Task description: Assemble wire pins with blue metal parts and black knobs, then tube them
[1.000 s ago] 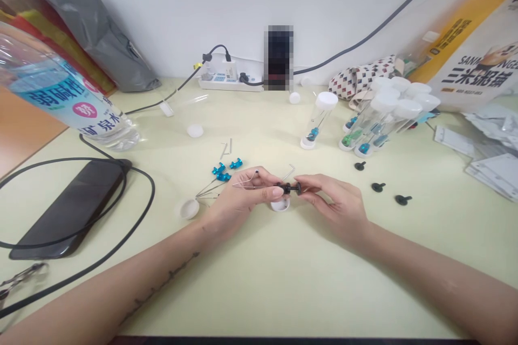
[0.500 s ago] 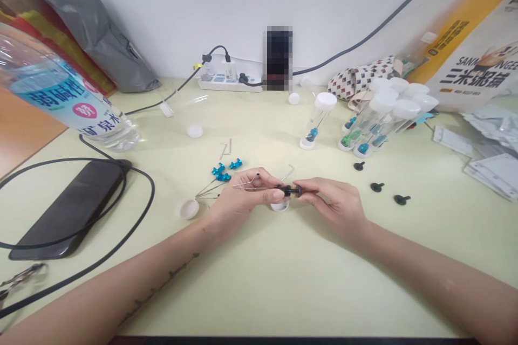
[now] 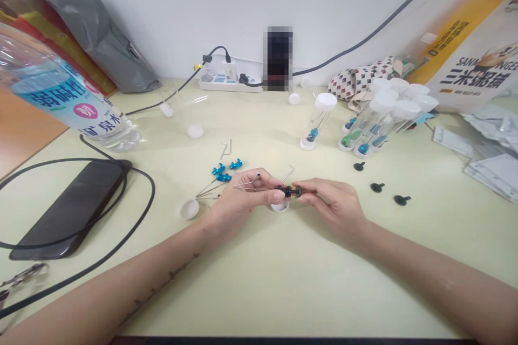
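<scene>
My left hand (image 3: 243, 197) and my right hand (image 3: 334, 205) meet over the middle of the pale table (image 3: 259, 280). Between their fingertips they pinch a small black part (image 3: 290, 191). The left hand also grips a thin metal wire piece (image 3: 249, 183) that sticks out to the left. A white cap (image 3: 280, 206) lies just under the black part. Three blue metal pieces (image 3: 225, 170) lie just left of my left hand. Black screws (image 3: 377, 187) lie to the right of my right hand.
Clear tubes with white caps (image 3: 384, 118) stand at the right, one single tube (image 3: 318, 121) nearer the middle. A water bottle (image 3: 60, 94), a dark phone (image 3: 68, 207) and a black cable (image 3: 133, 226) fill the left. A power strip (image 3: 226, 81) sits by the wall.
The hands have shifted very slightly to the left, still pinching the black part. Nothing else has moved.
</scene>
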